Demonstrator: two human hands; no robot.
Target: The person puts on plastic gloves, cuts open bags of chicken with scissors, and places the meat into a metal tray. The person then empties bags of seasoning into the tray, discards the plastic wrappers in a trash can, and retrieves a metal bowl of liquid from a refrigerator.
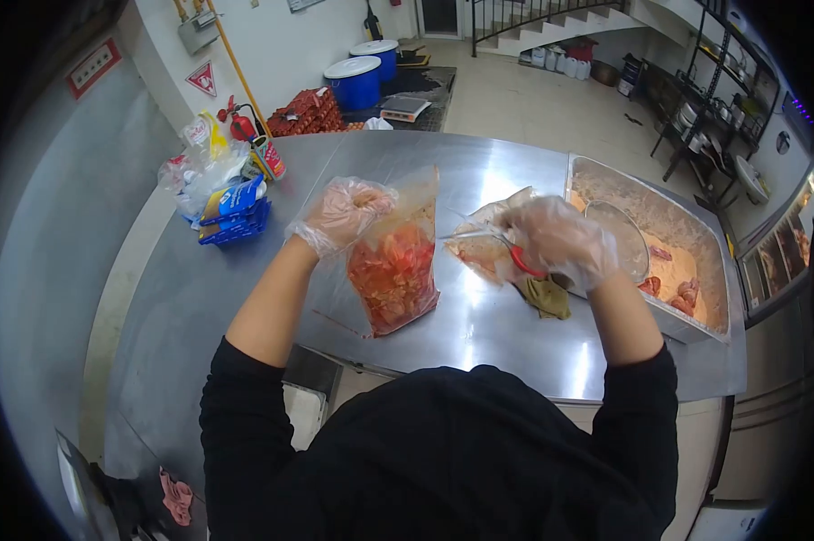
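Observation:
My left hand (348, 215), in a clear plastic glove, is closed on the upper part of a clear bag of meat (394, 275). Reddish pieces fill the bag's lower part, which rests on the steel table. Gloved as well, my right hand (565, 239) grips scissors (522, 261) with red handles. Their blades point left toward the bag, apart from its filled part. Beneath and behind the scissors lies another plastic bag (484, 248), partly hidden by my right hand. A greenish cloth (546, 298) lies just below that hand.
At the right, a large metal tray (709, 307) holds pale powder, several meat pieces and a round sieve (625, 236). A blue basket (236, 224) with plastic bags stands at the left on the steel table (191, 307). Blue barrels (355, 90) stand on the floor beyond.

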